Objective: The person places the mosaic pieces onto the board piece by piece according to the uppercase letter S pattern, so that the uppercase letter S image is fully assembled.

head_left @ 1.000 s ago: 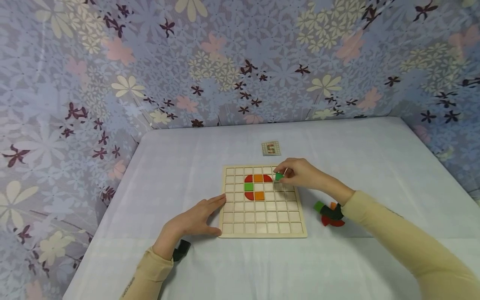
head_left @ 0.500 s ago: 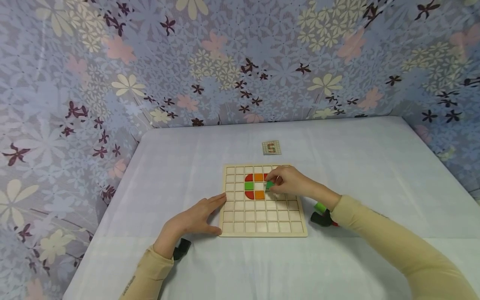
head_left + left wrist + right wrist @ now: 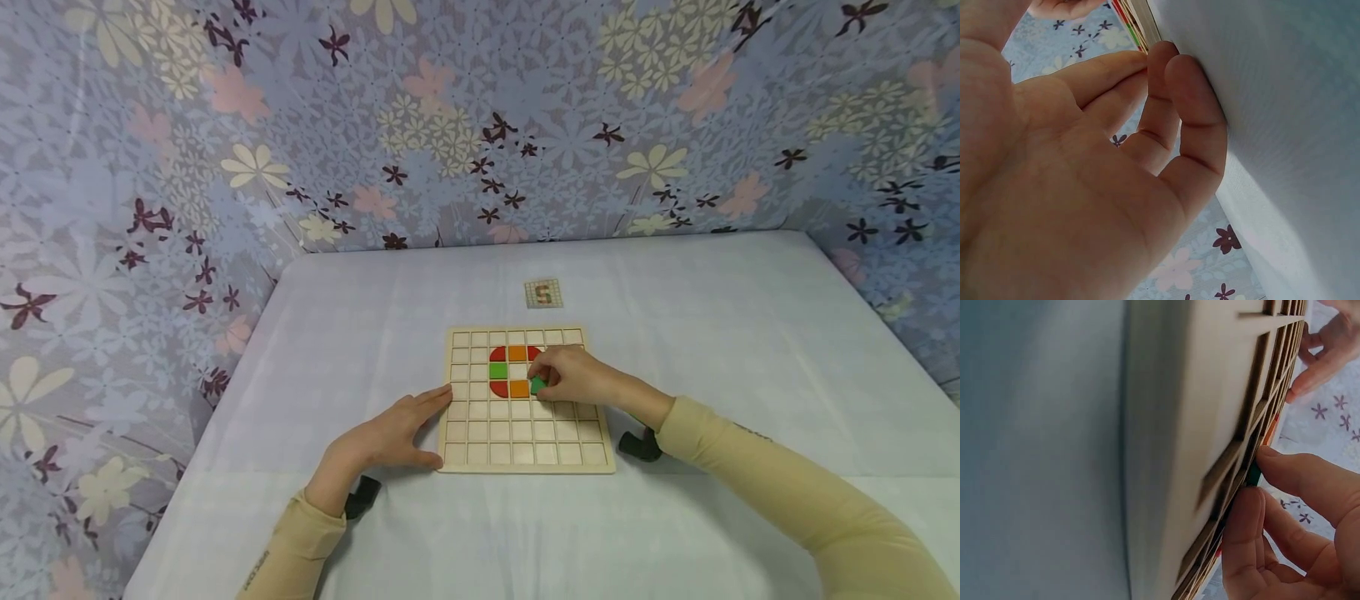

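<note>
My right hand (image 3: 573,375) pinches a small green tile (image 3: 537,385) between thumb and fingers. In the right wrist view that green tile (image 3: 1253,474) sits low at the surface of a wooden grid board (image 3: 525,454), in the cell right of an orange square tile (image 3: 519,389). Rounded red tiles (image 3: 498,389), another orange tile (image 3: 517,353) and a bright green square tile (image 3: 498,371) lie in nearby cells. My left hand (image 3: 397,433) rests at the board's left edge, fingers extended, fingertips and thumb touching the rim; its palm shows in the left wrist view.
A small card (image 3: 543,293) with a grid and an S-like figure lies beyond the board. Loose tiles right of the board are mostly hidden behind my right wrist. Black wrist-worn devices (image 3: 640,444) hang under both wrists. Flowered fabric (image 3: 450,125) rises behind the white-covered table (image 3: 480,533).
My right hand has carried the green tile from the upper right of the grid left and down toward me, to the cell beside the lower orange tile. My left hand has stayed put.
</note>
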